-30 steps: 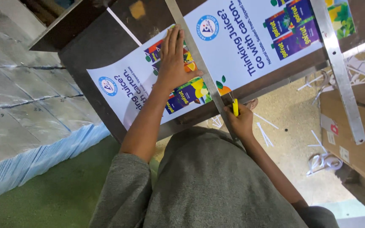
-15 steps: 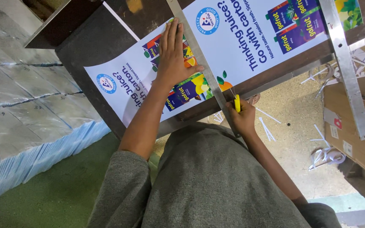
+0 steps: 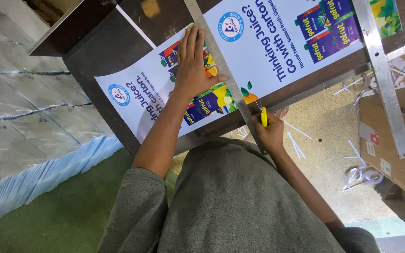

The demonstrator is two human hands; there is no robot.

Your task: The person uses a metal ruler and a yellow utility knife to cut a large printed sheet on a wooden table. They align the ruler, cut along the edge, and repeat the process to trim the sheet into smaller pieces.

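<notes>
My left hand (image 3: 192, 63) lies flat, fingers spread, pressing on a long metal ruler (image 3: 221, 70) and the printed poster sheet (image 3: 268, 51) beneath it on a dark wooden table (image 3: 104, 51). At the table's near edge, my right hand (image 3: 270, 133) grips a yellow utility knife (image 3: 263, 117) with its blade against the ruler's right side, at the poster's near edge. The poster is white with colourful juice carton pictures and blue lettering.
A second metal ruler (image 3: 383, 79) lies across the table's right end. Paper strip offcuts (image 3: 301, 140) litter the floor below. A cardboard box (image 3: 399, 140) stands at right. Wrapped stacks of sheets (image 3: 29, 136) sit at left on green flooring.
My right hand has drawn the knife a little along the ruler toward the table's near edge. My left hand stays pressed on the ruler. The view has shifted slightly.
</notes>
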